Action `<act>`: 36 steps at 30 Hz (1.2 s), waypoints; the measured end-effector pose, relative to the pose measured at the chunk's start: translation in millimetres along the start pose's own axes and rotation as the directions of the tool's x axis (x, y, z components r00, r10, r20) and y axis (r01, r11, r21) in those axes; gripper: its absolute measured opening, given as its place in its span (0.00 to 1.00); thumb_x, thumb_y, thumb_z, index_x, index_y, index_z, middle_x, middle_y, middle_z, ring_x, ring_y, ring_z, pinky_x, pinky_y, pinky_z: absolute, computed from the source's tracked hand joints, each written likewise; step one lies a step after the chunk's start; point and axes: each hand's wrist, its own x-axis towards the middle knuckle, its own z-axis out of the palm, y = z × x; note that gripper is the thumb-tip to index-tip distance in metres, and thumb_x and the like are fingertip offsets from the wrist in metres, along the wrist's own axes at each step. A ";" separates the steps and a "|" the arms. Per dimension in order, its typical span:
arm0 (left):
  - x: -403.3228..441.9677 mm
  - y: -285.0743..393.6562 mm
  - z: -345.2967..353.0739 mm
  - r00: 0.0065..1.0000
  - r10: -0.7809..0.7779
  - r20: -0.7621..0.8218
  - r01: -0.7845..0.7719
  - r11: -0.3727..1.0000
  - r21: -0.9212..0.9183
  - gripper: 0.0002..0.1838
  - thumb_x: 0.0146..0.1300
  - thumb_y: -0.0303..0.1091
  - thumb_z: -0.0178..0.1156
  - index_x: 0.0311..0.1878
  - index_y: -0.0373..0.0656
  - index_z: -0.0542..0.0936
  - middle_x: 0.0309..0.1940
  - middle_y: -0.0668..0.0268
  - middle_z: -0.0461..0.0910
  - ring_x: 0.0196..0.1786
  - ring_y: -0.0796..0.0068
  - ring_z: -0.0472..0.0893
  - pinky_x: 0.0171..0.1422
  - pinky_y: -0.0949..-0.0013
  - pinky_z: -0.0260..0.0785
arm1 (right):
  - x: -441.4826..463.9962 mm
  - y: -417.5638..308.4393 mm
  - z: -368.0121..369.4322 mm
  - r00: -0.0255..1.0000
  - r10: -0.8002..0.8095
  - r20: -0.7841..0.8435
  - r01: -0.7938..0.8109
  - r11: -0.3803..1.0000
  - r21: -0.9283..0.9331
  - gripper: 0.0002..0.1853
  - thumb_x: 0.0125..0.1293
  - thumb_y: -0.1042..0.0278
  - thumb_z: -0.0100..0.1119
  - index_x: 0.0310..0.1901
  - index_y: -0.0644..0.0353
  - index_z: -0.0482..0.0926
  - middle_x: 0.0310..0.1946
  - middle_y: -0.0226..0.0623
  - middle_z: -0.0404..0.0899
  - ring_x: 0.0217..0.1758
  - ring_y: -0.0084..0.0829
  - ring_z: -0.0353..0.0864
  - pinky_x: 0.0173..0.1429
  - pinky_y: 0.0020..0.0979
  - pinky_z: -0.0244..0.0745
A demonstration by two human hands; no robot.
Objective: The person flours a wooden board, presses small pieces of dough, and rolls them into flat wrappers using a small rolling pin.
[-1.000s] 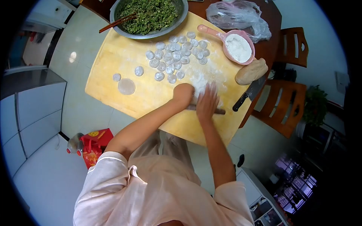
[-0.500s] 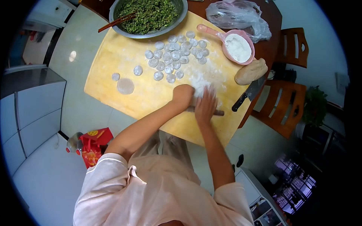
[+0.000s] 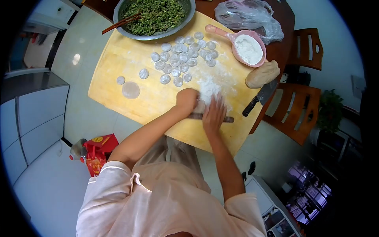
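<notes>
On the yellow board (image 3: 158, 114), my right hand (image 3: 214, 114) lies with its fingers stretched out over a dark rolling pin (image 3: 228, 119). My left hand (image 3: 186, 101) is curled closed beside the pin's left part, pinching the edge of a pale dough wrapper (image 3: 200, 107) that shows between the hands. Loose flour (image 3: 209, 85) is spread just beyond my hands. Several small floured dough discs (image 3: 182, 57) sit farther up the board. At the left lie a flat round wrapper (image 3: 130, 90) and a small disc (image 3: 121, 80).
A metal bowl (image 3: 152, 38) of green filling with chopsticks (image 3: 118, 24) stands at the back. At the right are a pink scoop (image 3: 262, 46) of flour, a dough lump (image 3: 262, 75) and a knife (image 3: 250, 107). A plastic bag (image 3: 248, 15) lies behind the scoop.
My left hand has shifted slightly left, and more of the pin shows between the hands. My right hand has moved a little over the pin with its fingers more spread.
</notes>
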 end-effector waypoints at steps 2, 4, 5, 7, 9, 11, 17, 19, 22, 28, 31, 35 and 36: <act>-7.4 -12.9 5.8 0.986 -0.146 -0.077 0.120 0.953 -0.277 0.04 0.50 0.29 0.65 0.31 0.43 0.82 0.26 0.56 0.81 0.32 0.56 0.82 0.39 0.60 0.73 | -27.9 1.3 -4.0 0.999 -0.025 0.044 0.026 0.999 -0.028 0.30 0.70 0.63 0.54 0.72 0.61 0.64 0.76 0.47 0.58 0.79 0.50 0.56 0.76 0.58 0.52; -11.2 -28.7 5.9 0.983 -0.162 0.085 0.182 0.887 -0.425 0.05 0.50 0.31 0.65 0.32 0.45 0.83 0.28 0.56 0.82 0.36 0.53 0.82 0.42 0.57 0.74 | -33.5 0.7 -5.5 0.999 -0.039 0.028 0.040 0.999 -0.037 0.30 0.70 0.64 0.54 0.72 0.61 0.64 0.76 0.47 0.58 0.79 0.51 0.56 0.76 0.58 0.52; -11.2 -35.3 7.9 0.974 -0.159 0.164 0.220 0.844 -0.488 0.05 0.51 0.31 0.66 0.32 0.45 0.84 0.29 0.56 0.83 0.38 0.52 0.83 0.43 0.55 0.74 | -22.2 2.6 -0.7 1.000 -0.023 0.015 0.023 0.999 -0.030 0.30 0.70 0.63 0.54 0.72 0.61 0.64 0.77 0.47 0.58 0.79 0.51 0.56 0.76 0.59 0.52; -15.0 -3.5 -13.8 0.989 -0.049 0.142 0.079 0.972 -0.219 0.08 0.50 0.31 0.66 0.35 0.45 0.83 0.31 0.56 0.84 0.39 0.53 0.83 0.42 0.55 0.74 | 26.4 1.0 6.9 1.000 0.011 -0.002 -0.011 1.000 -0.010 0.30 0.70 0.63 0.54 0.72 0.62 0.64 0.77 0.47 0.58 0.79 0.50 0.55 0.77 0.59 0.51; -7.3 19.5 -5.9 0.999 -0.044 -0.004 0.044 0.999 0.030 0.06 0.50 0.30 0.64 0.33 0.45 0.84 0.33 0.55 0.84 0.39 0.51 0.83 0.42 0.52 0.74 | 68.9 -0.7 8.5 0.998 0.038 -0.052 -0.037 0.999 0.023 0.30 0.71 0.62 0.54 0.72 0.61 0.63 0.77 0.47 0.57 0.79 0.50 0.55 0.77 0.59 0.51; 3.5 28.0 -4.8 0.996 -0.010 0.094 -0.003 0.991 0.137 0.06 0.50 0.30 0.62 0.32 0.45 0.84 0.32 0.54 0.84 0.39 0.49 0.83 0.42 0.51 0.74 | 73.3 -1.2 7.8 0.996 0.058 -0.069 -0.055 0.997 0.055 0.30 0.71 0.62 0.54 0.72 0.61 0.63 0.77 0.46 0.57 0.80 0.50 0.54 0.77 0.59 0.50; -10.0 -5.4 0.3 0.987 -0.154 -0.037 0.141 0.964 -0.227 0.05 0.49 0.31 0.64 0.31 0.44 0.84 0.30 0.55 0.84 0.36 0.51 0.84 0.39 0.54 0.74 | -44.5 6.6 1.3 0.999 -0.049 0.010 0.049 0.999 -0.013 0.32 0.67 0.63 0.58 0.71 0.61 0.65 0.77 0.46 0.57 0.79 0.49 0.56 0.75 0.58 0.53; -12.4 -39.6 15.3 0.967 -0.246 0.071 0.249 0.834 -0.492 0.06 0.49 0.31 0.65 0.32 0.44 0.84 0.31 0.56 0.84 0.36 0.51 0.83 0.40 0.53 0.74 | -40.6 5.9 1.4 0.998 -0.059 -0.006 0.059 0.998 -0.020 0.31 0.68 0.62 0.57 0.71 0.62 0.65 0.77 0.46 0.57 0.79 0.49 0.55 0.75 0.59 0.53; -22.2 -15.9 1.4 0.995 -0.083 0.050 0.095 0.931 -0.353 0.09 0.48 0.26 0.65 0.36 0.44 0.83 0.31 0.58 0.83 0.33 0.54 0.81 0.39 0.56 0.73 | 14.3 6.6 6.6 0.997 -0.039 -0.061 0.040 0.999 0.012 0.31 0.68 0.62 0.56 0.71 0.62 0.65 0.77 0.46 0.57 0.79 0.51 0.55 0.75 0.59 0.53; 2.3 18.2 2.5 0.999 -0.045 0.005 0.043 0.982 0.182 0.02 0.50 0.29 0.64 0.29 0.45 0.84 0.26 0.54 0.82 0.33 0.53 0.83 0.40 0.56 0.75 | 33.0 2.8 10.5 0.997 0.020 -0.069 -0.016 0.998 0.056 0.31 0.69 0.62 0.55 0.71 0.62 0.65 0.77 0.46 0.57 0.79 0.52 0.55 0.75 0.60 0.53; -11.3 -4.3 -0.2 0.987 -0.135 -0.088 0.113 0.968 -0.225 0.03 0.50 0.30 0.62 0.28 0.43 0.84 0.29 0.53 0.84 0.35 0.55 0.85 0.39 0.55 0.75 | -31.8 6.3 2.6 1.000 -0.025 0.003 0.025 1.000 0.013 0.31 0.69 0.63 0.55 0.72 0.61 0.64 0.77 0.46 0.57 0.79 0.51 0.56 0.76 0.60 0.52; -19.4 -31.6 8.8 0.953 -0.229 0.198 0.300 0.798 -0.522 0.05 0.52 0.30 0.63 0.33 0.44 0.83 0.30 0.56 0.83 0.37 0.56 0.84 0.43 0.60 0.75 | -9.6 5.5 6.3 0.998 -0.052 -0.024 0.052 0.999 -0.001 0.30 0.69 0.63 0.55 0.71 0.61 0.65 0.77 0.46 0.57 0.79 0.51 0.55 0.76 0.60 0.51; -23.3 -12.8 -2.6 0.972 -0.178 0.156 0.225 0.895 -0.384 0.08 0.51 0.30 0.64 0.35 0.43 0.81 0.31 0.56 0.83 0.38 0.54 0.83 0.43 0.58 0.74 | 14.2 4.0 5.3 0.998 -0.040 -0.044 0.040 0.999 0.016 0.30 0.70 0.63 0.55 0.71 0.61 0.65 0.77 0.47 0.57 0.79 0.51 0.55 0.76 0.60 0.51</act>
